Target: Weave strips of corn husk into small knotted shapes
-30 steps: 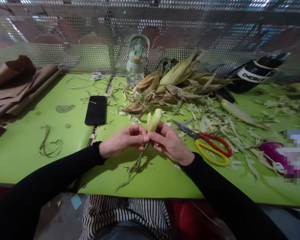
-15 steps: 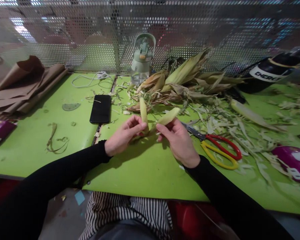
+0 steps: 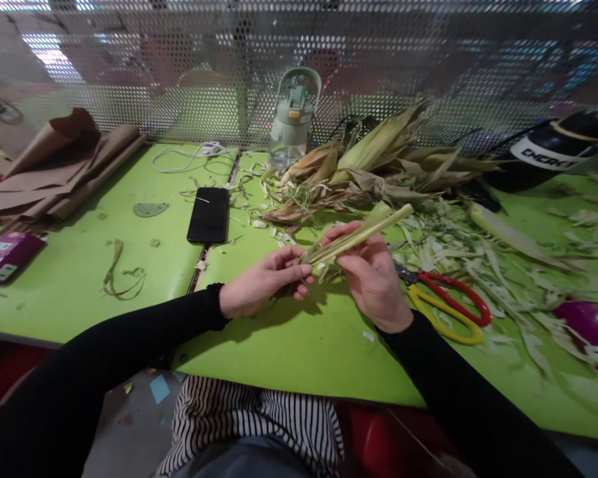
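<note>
Between my hands is a bundle of pale green corn husk [image 3: 361, 234], its strips lying together and slanting up to the right. My left hand [image 3: 274, 275] pinches the lower left end between thumb and fingers. Farther up the bundle, my right hand [image 3: 373, 275] grips it, with fingers behind and thumb in front. The scissors [image 3: 446, 302], with one red and one yellow handle, lie just right of my right hand, their blades partly hidden behind it. Behind my hands is a pile of corn husks [image 3: 379, 162] with shredded strips around it.
A green-lidded water bottle [image 3: 292, 123] stands before the perforated metal screen [image 3: 179, 79]. Left are a black phone [image 3: 208, 216], a white cable [image 3: 179, 159], brown paper [image 3: 64, 169] and a purple box [image 3: 12, 255]. A black bottle [image 3: 538, 156] leans at right, above another purple object [image 3: 588, 328].
The two husk pieces that stood apart, one in each hand, are now together in one slanting bundle. My right hand has turned and now holds its upper part. The view has shifted slightly.
</note>
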The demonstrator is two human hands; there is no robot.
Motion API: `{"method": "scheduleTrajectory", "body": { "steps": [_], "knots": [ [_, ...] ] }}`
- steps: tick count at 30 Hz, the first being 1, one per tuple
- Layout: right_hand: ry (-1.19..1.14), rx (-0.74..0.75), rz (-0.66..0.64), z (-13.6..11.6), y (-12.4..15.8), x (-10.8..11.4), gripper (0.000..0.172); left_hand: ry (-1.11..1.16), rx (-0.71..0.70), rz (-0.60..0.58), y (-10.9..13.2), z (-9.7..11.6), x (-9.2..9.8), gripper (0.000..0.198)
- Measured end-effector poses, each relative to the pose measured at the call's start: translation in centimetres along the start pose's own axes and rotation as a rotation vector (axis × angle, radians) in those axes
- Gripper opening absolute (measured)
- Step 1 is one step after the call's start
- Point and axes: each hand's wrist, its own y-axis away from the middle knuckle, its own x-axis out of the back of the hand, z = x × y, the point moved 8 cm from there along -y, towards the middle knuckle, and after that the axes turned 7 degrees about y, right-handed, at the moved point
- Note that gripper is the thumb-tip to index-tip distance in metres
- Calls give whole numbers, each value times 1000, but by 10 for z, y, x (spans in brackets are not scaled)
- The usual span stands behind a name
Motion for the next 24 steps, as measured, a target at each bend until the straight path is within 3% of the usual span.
{"method": "scheduleTrajectory", "body": {
  "steps": [3, 8, 16, 20, 24],
  "knots": [
    [77, -36, 2, 2, 1, -4, 45, -90, -109, 64, -2, 5, 5, 31],
    [258, -210, -115, 10, 9, -21, 29, -291, -216, 85, 0, 9, 2, 30],
    [256, -145, -102, 0, 6, -21, 25, -246, -153, 106, 3, 13, 1, 33],
    [158, -144, -12, -1, 4, -15, 31, -122, -130, 137, 2, 11, 4, 29],
    [189, -74, 11, -3, 6, -14, 27, -180, -126, 154, 2, 12, 4, 22]
  ]
}}
